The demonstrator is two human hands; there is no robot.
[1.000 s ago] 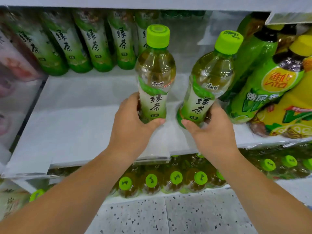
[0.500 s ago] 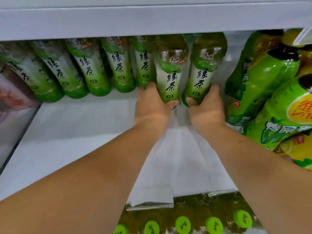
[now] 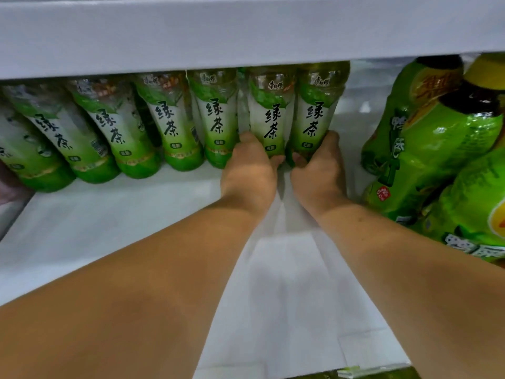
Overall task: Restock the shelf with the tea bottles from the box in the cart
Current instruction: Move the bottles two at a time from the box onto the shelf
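1. Green-and-white plastic: two tea bottles stand upright at the back of the white shelf (image 3: 109, 228); the left bottle (image 3: 270, 116) touches the end of a row (image 3: 169, 124) of like bottles, and the right bottle (image 3: 314, 113) stands just beside it.
2. The left hand (image 3: 248, 168) wraps the left bottle near its base, thumb across the front; the right hand (image 3: 318, 170) grips the right bottle the same way; the two thumbs almost meet between the bottles.
3. The caps are hidden behind the upper shelf (image 3: 246, 36); the box and cart are out of view.
4. Handling, as a judgement: the bottles look full, so fairly heavy for their size; the thin walls would give under a hard squeeze; the label sleeve is probably slick; tall and narrow, they would tip easily.
5. A low hold near the base suits sliding them back; a hold at the label's narrower waist would suit lifting.
6. Big bottles (image 3: 426, 149) lean near the right hand; pulling out wide could knock them.
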